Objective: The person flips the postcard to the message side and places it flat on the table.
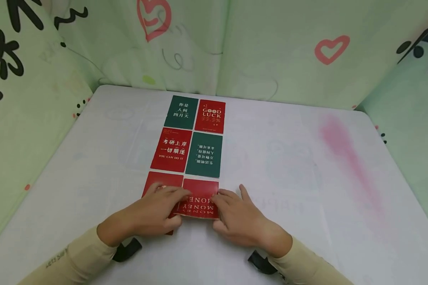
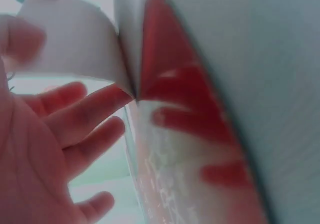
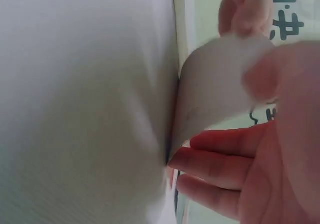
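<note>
Both hands are at a red card (image 1: 199,190) printed with MONEY, at the near right of two columns of cards. My left hand (image 1: 157,209) holds its left side, fingers over the top and thumb by the near edge. At its right side my right hand (image 1: 239,217) holds it, forefinger raised off it. The near edge is lifted, and the pale underside curves up in the left wrist view (image 2: 75,38) and right wrist view. Another red card (image 1: 165,179) lies partly hidden under my left hand; its glossy face reflects fingers in the left wrist view.
Beyond lie a red card (image 1: 171,150), a green card (image 1: 204,154), a second green card (image 1: 181,113) and a GOOD LUCK red card (image 1: 210,115). They rest on a white table (image 1: 278,158) with a pink stain at right. Patterned green curtains (image 1: 271,51) enclose the table.
</note>
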`<state>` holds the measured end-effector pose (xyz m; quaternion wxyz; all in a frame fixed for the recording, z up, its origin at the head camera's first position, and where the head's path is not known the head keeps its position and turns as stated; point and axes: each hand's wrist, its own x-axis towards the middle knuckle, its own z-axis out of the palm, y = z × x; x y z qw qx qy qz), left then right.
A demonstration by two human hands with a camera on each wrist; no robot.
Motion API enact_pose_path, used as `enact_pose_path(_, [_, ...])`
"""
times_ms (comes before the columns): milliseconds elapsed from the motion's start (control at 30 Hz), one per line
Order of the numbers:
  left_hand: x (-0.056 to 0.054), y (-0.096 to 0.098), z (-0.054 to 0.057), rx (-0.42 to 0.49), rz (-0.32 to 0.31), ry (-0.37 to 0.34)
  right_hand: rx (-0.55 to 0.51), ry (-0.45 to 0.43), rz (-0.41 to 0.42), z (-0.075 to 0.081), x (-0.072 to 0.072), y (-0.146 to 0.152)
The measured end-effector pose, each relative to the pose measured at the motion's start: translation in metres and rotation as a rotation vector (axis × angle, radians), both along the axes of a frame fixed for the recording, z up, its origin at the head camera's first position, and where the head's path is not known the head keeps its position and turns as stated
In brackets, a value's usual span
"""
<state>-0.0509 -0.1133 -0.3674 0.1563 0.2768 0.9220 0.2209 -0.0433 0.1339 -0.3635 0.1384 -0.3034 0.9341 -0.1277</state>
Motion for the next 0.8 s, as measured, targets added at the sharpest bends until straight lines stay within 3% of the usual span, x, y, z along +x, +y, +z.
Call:
enact_pose_path(267, [-0.001,0.003,0.005,0.054,-0.003,0.097,-0.012,0.14,0.032,0.005,-0.003,0.002])
enact_pose_path(367, [0.0,0.002,0.009,0.144,0.064,0.135,-0.16,0.241,0.002,0.004,-0.004,0.006])
enact_pose_path(567, [0.0,-0.001,0.016,0.43,0.207,0.197,-0.535,0.392,-0.037,-0.001,-0.005,0.012])
enact_pose_path(667, [0.0,-0.001,0.016,0.501,0.24,0.186,-0.613,0.386,-0.071,-0.001,-0.004,0.013])
enact_pose_path(800, [-0.004,0.001,0.015,0.488,0.228,0.149,-0.623,0.279,-0.132,0.0,-0.004,0.012])
